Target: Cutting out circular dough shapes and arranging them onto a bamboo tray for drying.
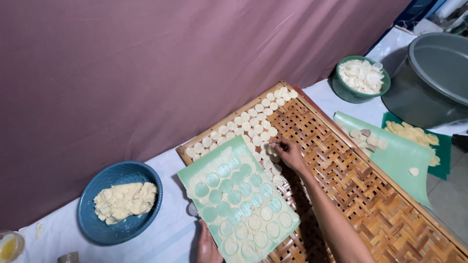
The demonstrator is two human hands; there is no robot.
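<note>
The right hand point(288, 152) is pinching a dough disc point(271, 148) onto the woven tray point(351, 170) — placing it snug beside its neighbours looks best — while the left hand point(207, 247) is gripping the green sheet point(234, 195) at its near edge.

Head view, looking down. At centre, a woven bamboo tray point(351, 170) runs diagonally from mid-frame to the lower right; rows of small pale dough discs point(253, 122) cover its upper-left end. The right hand point(288, 152) rests fingertips on a disc at the edge of those rows. The left hand point(207, 248), at the bottom edge, holds the near end of a light green sheet point(239, 195) carrying cut dough rounds, which overlaps the tray. Lower left: a blue bowl point(119, 202) with a lump of dough. Upper right: a green bowl point(360, 78) of pale pieces beside a large grey basin point(429, 83); below them, a second green sheet point(399, 151).
</note>
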